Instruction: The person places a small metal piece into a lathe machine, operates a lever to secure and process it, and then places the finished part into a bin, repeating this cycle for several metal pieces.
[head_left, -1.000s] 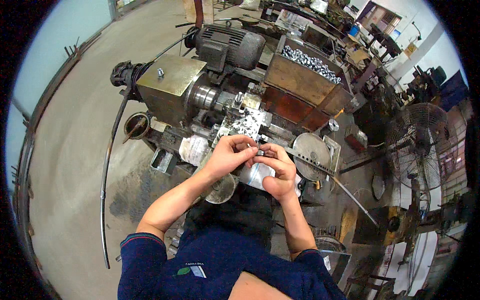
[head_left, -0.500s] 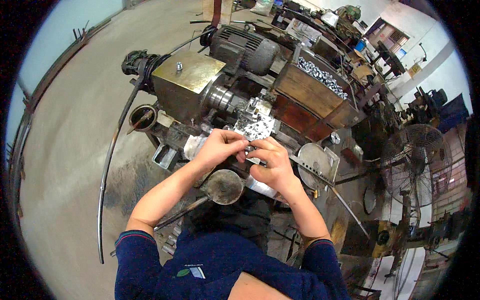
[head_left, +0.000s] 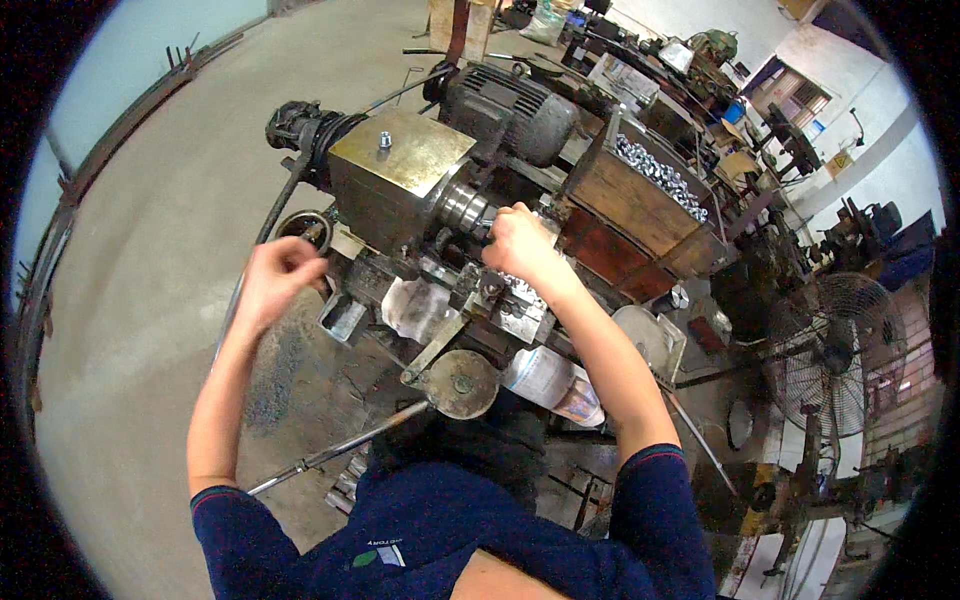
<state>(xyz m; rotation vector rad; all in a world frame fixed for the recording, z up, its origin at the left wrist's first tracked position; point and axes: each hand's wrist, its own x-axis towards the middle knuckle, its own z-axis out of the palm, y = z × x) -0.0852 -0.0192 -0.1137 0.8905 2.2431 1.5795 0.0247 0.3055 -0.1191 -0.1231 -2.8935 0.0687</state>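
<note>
My right hand (head_left: 518,243) reaches to the front of the machine's bright round spindle (head_left: 463,208). Its fingers are closed at the spindle's mouth, and whatever lies between the fingertips is hidden. Out to the left, my left hand (head_left: 283,280) is raised with its fingers curled and smeared by motion. It overlaps the long dark lever (head_left: 284,198); I cannot tell whether it touches it. Below my right hand is a metal slide (head_left: 520,318) strewn with shavings. A small metal part (head_left: 385,140) stands on the flat top of the machine's housing (head_left: 400,155).
Behind the spindle sits a ribbed motor (head_left: 510,110). A wooden box (head_left: 630,205) of small shiny metal parts stands at the right. Nearer me are a round metal plate (head_left: 462,384) on a bar, a white printed container (head_left: 548,380) and a pale rag (head_left: 418,308). A fan (head_left: 835,340) stands far right.
My hands were together over the slide and have come apart. The left has swung out left to the lever; the right has moved up to the spindle. The view has shifted slightly.
</note>
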